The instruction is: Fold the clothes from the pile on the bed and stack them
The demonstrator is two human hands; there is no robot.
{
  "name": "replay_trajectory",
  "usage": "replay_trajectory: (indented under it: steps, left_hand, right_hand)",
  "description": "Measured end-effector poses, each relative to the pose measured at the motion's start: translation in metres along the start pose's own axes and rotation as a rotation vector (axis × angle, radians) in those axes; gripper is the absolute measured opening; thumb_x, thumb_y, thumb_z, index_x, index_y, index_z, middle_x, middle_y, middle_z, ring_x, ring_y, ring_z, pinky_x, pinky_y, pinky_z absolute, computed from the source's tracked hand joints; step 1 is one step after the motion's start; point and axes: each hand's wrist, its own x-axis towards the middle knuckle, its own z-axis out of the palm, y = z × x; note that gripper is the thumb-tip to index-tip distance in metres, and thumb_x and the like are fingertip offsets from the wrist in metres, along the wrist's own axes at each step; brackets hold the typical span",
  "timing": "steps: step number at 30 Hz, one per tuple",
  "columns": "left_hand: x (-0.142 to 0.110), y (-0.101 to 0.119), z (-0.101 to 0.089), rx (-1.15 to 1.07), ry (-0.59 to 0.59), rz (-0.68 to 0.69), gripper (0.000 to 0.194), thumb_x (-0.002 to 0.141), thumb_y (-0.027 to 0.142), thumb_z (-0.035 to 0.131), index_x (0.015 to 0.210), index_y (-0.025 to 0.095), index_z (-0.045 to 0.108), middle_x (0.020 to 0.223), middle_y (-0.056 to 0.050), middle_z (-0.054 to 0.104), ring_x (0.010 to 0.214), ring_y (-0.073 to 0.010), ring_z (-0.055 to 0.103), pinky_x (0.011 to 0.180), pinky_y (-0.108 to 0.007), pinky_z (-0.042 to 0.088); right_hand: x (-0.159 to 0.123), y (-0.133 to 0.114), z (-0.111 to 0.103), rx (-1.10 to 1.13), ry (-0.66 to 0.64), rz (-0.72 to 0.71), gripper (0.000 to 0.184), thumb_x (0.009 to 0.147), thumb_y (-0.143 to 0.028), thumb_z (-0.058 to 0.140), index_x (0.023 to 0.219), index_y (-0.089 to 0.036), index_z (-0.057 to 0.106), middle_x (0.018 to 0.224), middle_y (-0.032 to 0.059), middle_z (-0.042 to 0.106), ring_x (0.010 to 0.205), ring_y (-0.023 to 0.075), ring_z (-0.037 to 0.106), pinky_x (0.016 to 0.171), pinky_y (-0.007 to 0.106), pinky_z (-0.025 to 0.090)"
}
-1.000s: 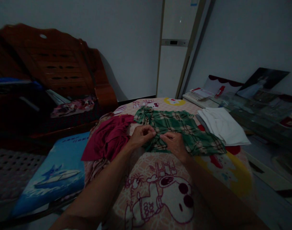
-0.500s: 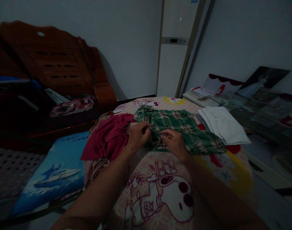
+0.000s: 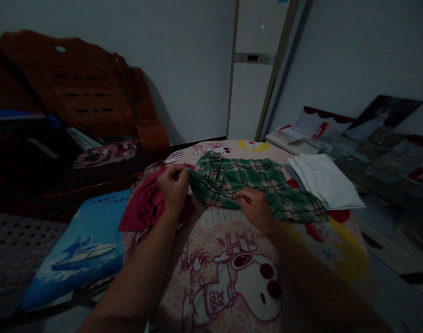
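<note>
A green plaid shirt (image 3: 263,178) lies spread across the table, its left part bunched at the back. My left hand (image 3: 175,187) pinches a corner of it and pulls that part out to the left, over a crumpled magenta cloth (image 3: 142,208). Closed on the shirt's near edge is my right hand (image 3: 255,206), close to the middle of the garment. Folded white clothing (image 3: 324,180) rests on the right, touching or very near the shirt's far right side.
The table has a pink patterned cloth (image 3: 211,249) with cartoon figures. A blue cushion (image 3: 83,245) and a wooden bench (image 3: 93,97) are at left. On the right stands a glass-topped cabinet (image 3: 357,157) with papers (image 3: 288,134). A tall white appliance (image 3: 251,92) stands behind.
My left hand has moved left and slightly up, stretching the shirt's near left part outward from a bunch. My right hand has stayed nearly in place.
</note>
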Motion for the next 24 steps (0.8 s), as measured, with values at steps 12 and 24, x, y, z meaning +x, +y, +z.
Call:
replay_trajectory:
  steps: [12, 24]
  left_hand:
    - [-0.003, 0.004, 0.000, 0.015, 0.021, 0.008, 0.005, 0.074, 0.021, 0.056, 0.070, 0.019, 0.059, 0.061, 0.004, 0.050, 0.058, -0.0106, 0.048, 0.055, -0.020, 0.039]
    - [-0.001, -0.007, 0.002, -0.030, 0.039, 0.085, 0.004, 0.071, 0.020, 0.055, 0.069, 0.018, 0.059, 0.057, 0.005, 0.049, 0.053, -0.0095, 0.047, 0.052, -0.019, 0.038]
  right_hand:
    - [-0.009, 0.008, 0.003, -0.500, -0.367, 0.079, 0.027, 0.083, -0.033, 0.070, 0.106, -0.018, 0.072, 0.098, 0.0113, 0.073, 0.096, 0.0254, 0.067, 0.079, 0.032, 0.047]
    - [-0.002, 0.010, 0.006, 0.029, -0.473, 0.151, 0.026, 0.083, -0.039, 0.065, 0.070, -0.017, 0.066, 0.063, -0.0023, 0.060, 0.063, 0.0127, 0.054, 0.056, 0.023, 0.032]
